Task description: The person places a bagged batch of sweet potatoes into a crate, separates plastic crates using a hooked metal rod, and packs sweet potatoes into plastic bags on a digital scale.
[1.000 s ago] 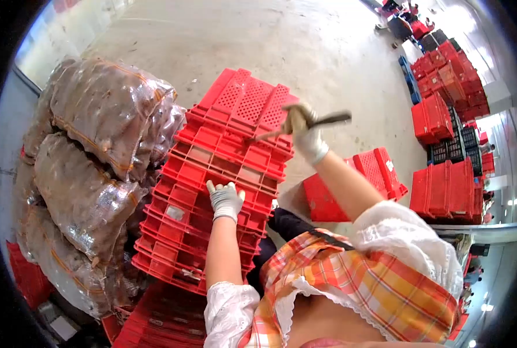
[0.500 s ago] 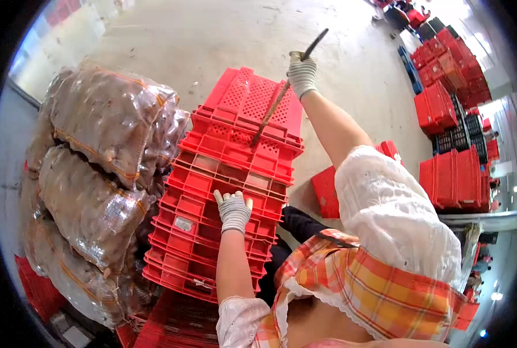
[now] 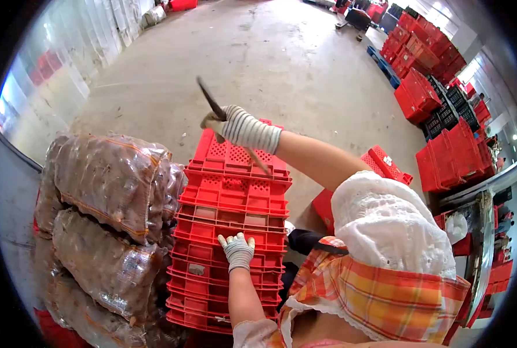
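A tall stack of red plastic crates (image 3: 197,239) stands directly in front of me, nested one on another. My left hand (image 3: 239,253), in a striped glove, rests on the side of the stack with its fingers spread over a crate rim. In my gloved right hand (image 3: 247,129) is a long thin rod (image 3: 210,97), dark at its upper end and brown lower down. My fist is closed round it above the far end of the stack. The rod's lower end overlaps the perforated crate there.
Clear plastic sacks (image 3: 105,182) of brownish lumpy contents are piled close along the stack's left. Another red crate (image 3: 386,165) lies on the floor to the right. Red and black crate stacks (image 3: 453,156) line the right side, near a blue pallet (image 3: 383,66).
My right hand has swung left with the rod, from right of the stack to above its far end. My left hand stays on the crates. The view has shifted.
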A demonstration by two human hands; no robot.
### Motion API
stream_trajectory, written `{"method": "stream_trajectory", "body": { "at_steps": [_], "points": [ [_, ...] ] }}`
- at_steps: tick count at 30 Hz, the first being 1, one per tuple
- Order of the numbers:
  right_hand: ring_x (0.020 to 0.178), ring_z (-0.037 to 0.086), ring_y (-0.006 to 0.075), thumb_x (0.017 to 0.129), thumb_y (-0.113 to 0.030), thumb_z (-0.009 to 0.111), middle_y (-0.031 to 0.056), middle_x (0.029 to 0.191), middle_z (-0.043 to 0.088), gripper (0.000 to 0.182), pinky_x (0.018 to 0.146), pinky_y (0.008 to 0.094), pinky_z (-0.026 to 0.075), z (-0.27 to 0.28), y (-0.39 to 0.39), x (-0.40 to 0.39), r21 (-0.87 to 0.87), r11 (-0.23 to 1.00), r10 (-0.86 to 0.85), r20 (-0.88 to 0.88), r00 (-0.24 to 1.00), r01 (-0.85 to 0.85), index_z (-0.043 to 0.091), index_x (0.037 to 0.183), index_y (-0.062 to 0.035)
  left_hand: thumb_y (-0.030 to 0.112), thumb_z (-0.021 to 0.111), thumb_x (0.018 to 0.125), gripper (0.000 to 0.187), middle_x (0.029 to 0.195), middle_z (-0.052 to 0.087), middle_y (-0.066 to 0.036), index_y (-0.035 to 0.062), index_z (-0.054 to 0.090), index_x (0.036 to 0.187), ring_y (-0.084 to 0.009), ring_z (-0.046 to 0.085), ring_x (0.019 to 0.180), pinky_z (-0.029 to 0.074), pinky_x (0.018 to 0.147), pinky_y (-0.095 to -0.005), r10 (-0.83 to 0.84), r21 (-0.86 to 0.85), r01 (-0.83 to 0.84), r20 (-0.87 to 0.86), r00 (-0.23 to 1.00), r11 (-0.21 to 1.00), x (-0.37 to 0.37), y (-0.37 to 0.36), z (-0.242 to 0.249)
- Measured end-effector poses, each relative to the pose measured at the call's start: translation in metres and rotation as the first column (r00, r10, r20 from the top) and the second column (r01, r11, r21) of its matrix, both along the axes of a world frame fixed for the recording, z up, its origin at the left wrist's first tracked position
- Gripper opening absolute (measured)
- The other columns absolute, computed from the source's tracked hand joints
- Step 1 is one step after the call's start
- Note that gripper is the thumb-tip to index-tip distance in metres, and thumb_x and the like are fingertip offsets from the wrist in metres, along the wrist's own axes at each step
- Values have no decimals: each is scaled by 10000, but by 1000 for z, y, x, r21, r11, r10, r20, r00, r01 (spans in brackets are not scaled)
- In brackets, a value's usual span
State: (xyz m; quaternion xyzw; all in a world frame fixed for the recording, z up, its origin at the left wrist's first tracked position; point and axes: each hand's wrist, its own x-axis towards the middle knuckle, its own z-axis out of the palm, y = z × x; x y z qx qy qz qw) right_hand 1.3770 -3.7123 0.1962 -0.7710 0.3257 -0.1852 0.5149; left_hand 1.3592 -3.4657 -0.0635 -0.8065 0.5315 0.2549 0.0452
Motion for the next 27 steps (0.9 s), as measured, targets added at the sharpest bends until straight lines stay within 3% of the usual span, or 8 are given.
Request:
{"method": "stream_trajectory", "body": {
  "at_steps": [6, 8, 11, 14, 18, 20, 25, 27],
  "points": [
    [601, 463, 125, 797, -222, 523, 42, 653, 511, 269, 582, 303, 424, -69, -98, -77, -38, 999, -46, -539, 841, 31, 597, 973, -33, 424, 530, 817, 399, 828, 635, -160, 43, 599, 914, -294, 546, 957, 136, 1084, -505, 43, -137, -36, 46, 998, 990, -6, -1, -4],
    [783, 616, 280, 760, -316, 523, 153, 822, 644, 366, 705, 377, 465, -133, -156, -115, -203, 978, -168, -678, 715, 37, 605, 997, -49, 385, 589, 784, 368, 811, 631, -166, 37, 600, 901, -303, 553, 917, 150, 1082, -495, 84, -155, -78, 27, 996, 985, -7, -5, -1],
    [978, 595, 336, 758, -420, 541, 182, 1017, 638, 483, 814, 394, 461, -180, -203, -141, -214, 977, -175, -784, 596, 7, 581, 1078, -60, 333, 654, 734, 337, 779, 623, -168, 37, 598, 885, -312, 559, 869, 180, 1079, -486, 354, -323, -364, -93, 931, 874, -13, -15, -7],
    [1055, 569, 319, 759, -514, 555, 184, 1105, 606, 610, 881, 380, 446, -226, -244, -137, -213, 973, -228, -849, 478, 86, 542, 1175, -68, 285, 680, 731, 327, 786, 603, -150, 6, 577, 867, -318, 551, 818, 434, 839, -448, 745, -288, -774, -226, 627, 564, -5, -68, 26],
    [1009, 581, 343, 725, -580, 578, 235, 1085, 596, 774, 884, 396, 435, -270, -301, -99, -131, 984, -176, -773, 610, 119, 491, 1227, 3, 386, 577, 853, 462, 840, 527, -65, 15, 462, 1103, -179, 504, 711, 473, 658, -339, 717, -108, -984, -673, 179, 144, 26, -157, -3],
    [1100, 545, 299, 748, -583, 539, 154, 1195, 567, 664, 914, 395, 430, -274, -321, -63, 57, 994, 100, -834, 543, -97, 577, 1176, -76, 393, 599, 830, 589, 949, 556, -132, -25, 406, 1197, -203, 547, 716, 485, 566, -308, 618, 304, -953, -748, -240, -3, 46, -209, -6],
    [1092, 550, 299, 753, -546, 538, 139, 1175, 581, 588, 907, 381, 433, -265, -333, -36, 155, 958, 236, -906, 353, -242, 623, 1103, -81, 304, 624, 815, 509, 955, 559, -165, -61, 422, 1104, -214, 571, 697, 492, 500, -321, 830, 86, -995, -558, -9, 47, 51, -243, -18],
    [1081, 556, 297, 738, -548, 548, 150, 1151, 592, 589, 904, 351, 432, -273, -337, -44, 236, 958, 281, -887, 368, -163, 634, 1085, -80, 276, 630, 807, 459, 947, 562, -162, -49, 441, 1071, -210, 570, 661, 502, 499, -321, 795, 152, -988, -595, -119, -34, 50, -246, -22]
  ]
}}
